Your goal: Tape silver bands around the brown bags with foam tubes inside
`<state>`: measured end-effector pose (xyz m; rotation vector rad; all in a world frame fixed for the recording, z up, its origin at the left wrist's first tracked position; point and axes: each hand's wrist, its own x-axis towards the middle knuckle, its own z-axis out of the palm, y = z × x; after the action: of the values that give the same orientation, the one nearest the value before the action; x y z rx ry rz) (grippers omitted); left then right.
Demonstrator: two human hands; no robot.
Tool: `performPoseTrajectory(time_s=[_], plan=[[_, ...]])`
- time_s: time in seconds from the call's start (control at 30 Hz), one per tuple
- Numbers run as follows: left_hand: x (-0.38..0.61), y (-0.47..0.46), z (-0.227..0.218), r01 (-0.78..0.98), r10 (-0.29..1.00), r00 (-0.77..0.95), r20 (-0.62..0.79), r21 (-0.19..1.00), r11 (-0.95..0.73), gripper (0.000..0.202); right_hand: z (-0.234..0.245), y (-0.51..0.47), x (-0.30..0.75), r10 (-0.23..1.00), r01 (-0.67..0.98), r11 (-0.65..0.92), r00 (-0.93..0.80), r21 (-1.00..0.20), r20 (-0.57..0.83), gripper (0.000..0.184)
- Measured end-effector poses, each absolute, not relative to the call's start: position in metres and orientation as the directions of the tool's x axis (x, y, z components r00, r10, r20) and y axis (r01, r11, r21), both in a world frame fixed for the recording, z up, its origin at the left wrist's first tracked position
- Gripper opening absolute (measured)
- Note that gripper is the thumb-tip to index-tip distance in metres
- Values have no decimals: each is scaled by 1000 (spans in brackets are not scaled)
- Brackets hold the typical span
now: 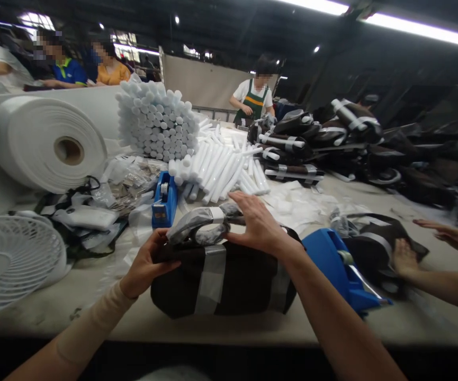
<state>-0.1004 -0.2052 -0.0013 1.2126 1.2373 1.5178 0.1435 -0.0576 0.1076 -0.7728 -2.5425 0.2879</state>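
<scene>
A dark brown bag lies on the table in front of me, with a strip of clear tape down its front. Its handle is wrapped in greyish plastic and has a white band near the top. My left hand grips the bag's upper left corner, thumb in front and fingers behind. At the handle's right end, my right hand is curved over it, with the thumb low and the fingers above. A blue tape dispenser stands right of the bag; a smaller blue tape dispenser is behind its left side.
White foam rods are stacked behind, more lying loose. A white roll and a fan stand left. Dark bags pile up at the back right. A co-worker's hands handle another bag at right; other people work behind.
</scene>
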Motion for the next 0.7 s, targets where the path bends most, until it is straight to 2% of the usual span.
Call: performPoseTrajectory(time_s=[0.07, 0.1, 0.13, 0.2, 0.27, 0.33, 0.4, 0.47, 0.5, 0.57, 0.7], plan=[[-102, -206, -1, 43, 961, -169, 219, 976, -215, 58, 114, -50, 126, 549, 468, 823, -801, -322, 239, 59], [-103, -207, -1, 76, 962, -144, 232, 972, -223, 57, 115, -48, 122, 559, 480, 814, -800, -328, 217, 48], [-104, -209, 0, 118, 957, -131, 257, 963, -243, 57, 117, -48, 121, 576, 494, 806, -782, -326, 238, 39], [-103, -214, 8, 261, 905, -180, 386, 906, -334, 59, 119, -53, 123, 590, 511, 807, -710, -295, 385, 34], [-98, -220, 24, 476, 737, -258, 625, 746, -466, 64, 121, -62, 128, 553, 501, 826, -635, -256, 540, 36], [-85, -225, 46, 640, 574, -139, 807, 516, -570, 61, 123, -71, 132, 516, 491, 841, -604, -227, 607, 36], [-68, -222, 67, 667, 582, 151, 799, 352, -657, 49, 125, -79, 133, 513, 512, 835, -591, -203, 622, 35], [-49, -210, 79, 675, 675, 369, 640, 314, -667, 37, 127, -86, 133, 527, 541, 820, -587, -187, 614, 34], [-41, -203, 80, 699, 715, 409, 567, 310, -645, 36, 129, -90, 132, 533, 551, 815, -587, -181, 610, 34], [-29, -186, 71, 740, 745, 411, 526, 286, -609, 43, 131, -96, 133, 536, 561, 811, -594, -168, 600, 36], [-27, -151, 24, 713, 615, 407, 676, 185, -676, 56, 128, -101, 138, 526, 575, 810, -628, -113, 574, 40]])
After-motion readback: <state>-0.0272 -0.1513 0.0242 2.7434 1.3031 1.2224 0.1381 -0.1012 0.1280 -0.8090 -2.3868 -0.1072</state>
